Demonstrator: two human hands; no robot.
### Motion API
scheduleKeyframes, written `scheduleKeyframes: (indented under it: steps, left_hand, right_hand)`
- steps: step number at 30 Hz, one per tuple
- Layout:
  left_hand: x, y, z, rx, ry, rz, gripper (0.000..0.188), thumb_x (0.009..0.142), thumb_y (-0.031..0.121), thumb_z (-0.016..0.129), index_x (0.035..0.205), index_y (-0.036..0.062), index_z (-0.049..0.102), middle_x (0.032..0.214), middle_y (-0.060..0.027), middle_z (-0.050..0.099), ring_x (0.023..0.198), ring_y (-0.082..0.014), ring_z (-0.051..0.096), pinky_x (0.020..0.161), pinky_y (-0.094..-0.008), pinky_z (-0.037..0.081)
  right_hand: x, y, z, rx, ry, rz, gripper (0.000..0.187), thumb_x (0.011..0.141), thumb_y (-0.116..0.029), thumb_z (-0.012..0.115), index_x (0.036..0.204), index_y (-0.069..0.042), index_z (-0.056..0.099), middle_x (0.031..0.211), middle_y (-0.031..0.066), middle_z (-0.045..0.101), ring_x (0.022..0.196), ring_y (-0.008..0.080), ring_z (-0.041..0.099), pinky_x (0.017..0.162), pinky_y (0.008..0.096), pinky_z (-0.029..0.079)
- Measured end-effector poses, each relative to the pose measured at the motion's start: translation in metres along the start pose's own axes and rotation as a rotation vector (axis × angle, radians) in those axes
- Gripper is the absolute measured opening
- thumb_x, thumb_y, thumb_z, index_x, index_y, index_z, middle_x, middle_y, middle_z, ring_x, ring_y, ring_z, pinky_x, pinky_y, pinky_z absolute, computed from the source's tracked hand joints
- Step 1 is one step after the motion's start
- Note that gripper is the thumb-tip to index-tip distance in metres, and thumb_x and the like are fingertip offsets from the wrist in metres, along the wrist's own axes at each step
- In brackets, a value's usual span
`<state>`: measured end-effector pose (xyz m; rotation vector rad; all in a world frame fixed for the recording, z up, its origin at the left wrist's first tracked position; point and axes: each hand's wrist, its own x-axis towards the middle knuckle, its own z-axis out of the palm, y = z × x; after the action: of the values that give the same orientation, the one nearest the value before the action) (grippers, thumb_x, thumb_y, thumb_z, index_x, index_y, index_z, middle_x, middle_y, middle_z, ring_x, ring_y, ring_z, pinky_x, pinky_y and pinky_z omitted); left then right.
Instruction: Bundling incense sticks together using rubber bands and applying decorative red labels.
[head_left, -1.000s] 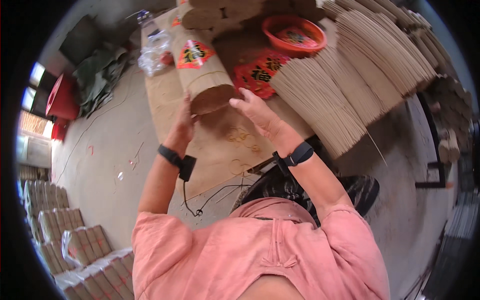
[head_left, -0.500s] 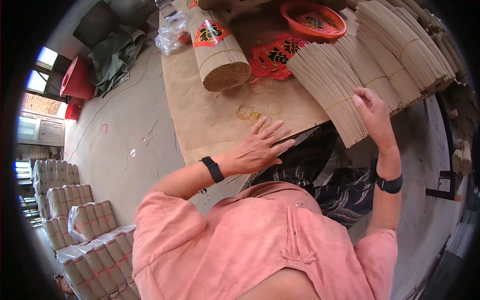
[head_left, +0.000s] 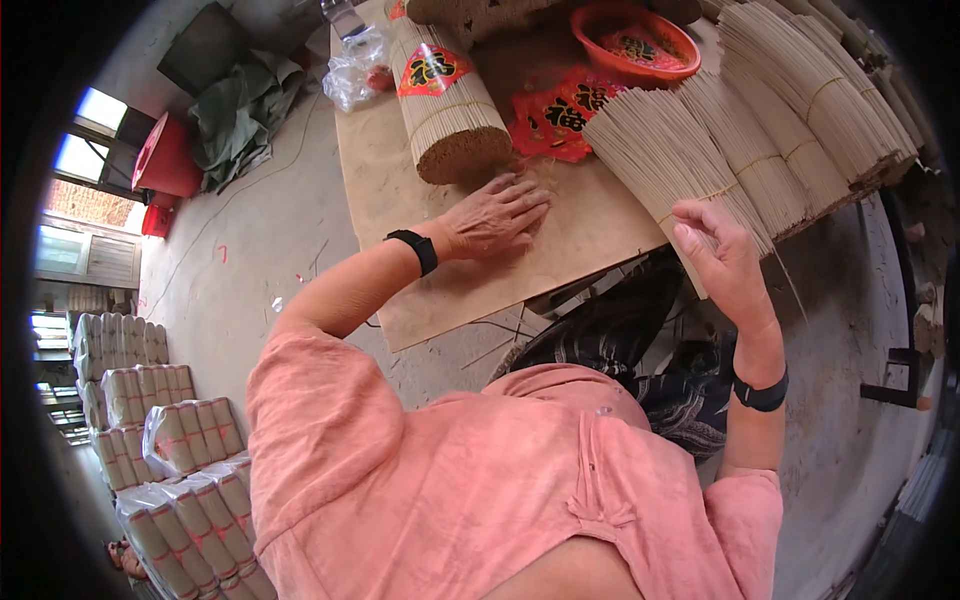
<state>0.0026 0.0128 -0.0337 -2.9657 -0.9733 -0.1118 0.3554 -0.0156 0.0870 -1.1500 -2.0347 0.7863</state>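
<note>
My left hand (head_left: 500, 215) lies flat on the brown board-topped table (head_left: 420, 305), fingers stretched out, just below the round end of a thick bundle of incense sticks (head_left: 450, 110). That bundle wears a red diamond paper label (head_left: 434, 70) and a thin yellow band. My right hand (head_left: 718, 250) is curled at the near end of a flatter, fanned bundle of sticks (head_left: 650, 150), overlapping it; anything inside the fingers is hidden. A yellow rubber band (head_left: 722, 190) crosses these sticks. Whatever lies beneath my left palm cannot be seen.
Red paper labels (head_left: 565, 115) lie between the bundles, with a red plastic bowl (head_left: 690, 65) behind. More banded stick bundles (head_left: 815, 90) crowd the right side. A clear plastic bag (head_left: 355, 75) sits at the far left corner. Wrapped bundles (head_left: 185, 440) are stacked on the floor at left.
My left hand has moved forward from the table's near edge onto the spot where loose yellow rubber bands lay. My right hand has come slightly nearer and left, still curled by the fanned bundle.
</note>
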Motion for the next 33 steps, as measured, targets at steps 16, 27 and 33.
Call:
scheduleKeyframes:
  steps: [16,27,33]
  left_hand:
    - [0.003,-0.005,-0.02,0.077,-0.173,-0.196,0.039,0.089,0.018,0.055,0.121,-0.005,0.055,0.132,-0.0233,0.054,0.128,-0.0386,0.048,0.113,-0.0498,0.033]
    - [0.048,0.122,-0.065,-1.183,0.23,-0.395,0.032,0.103,0.022,0.052,0.122,-0.003,0.06,0.123,-0.0169,0.062,0.119,-0.0313,0.057,0.104,-0.0408,0.045]
    - [0.109,0.135,-0.025,-2.031,0.234,-0.755,0.046,0.105,0.034,0.05,0.13,-0.0051,0.052,0.127,-0.0181,0.059,0.117,-0.0264,0.059,0.1,-0.0379,0.049]
  right_hand:
    - [0.02,0.068,-0.09,-0.208,0.158,0.193,0.026,0.095,-0.021,0.061,0.102,0.003,0.067,0.083,0.0139,0.069,0.08,0.021,0.066,0.073,0.0336,0.05]
    - [-0.104,0.146,-0.156,-0.16,1.028,0.466,0.044,0.101,-0.037,0.054,0.105,0.006,0.066,0.103,0.0166,0.07,0.096,0.0201,0.064,0.081,0.0331,0.05]
    - [-0.151,0.192,-0.115,0.688,1.123,0.744,0.049,0.104,-0.034,0.049,0.126,0.01,0.053,0.131,0.0265,0.055,0.121,0.0327,0.057,0.095,0.0398,0.05]
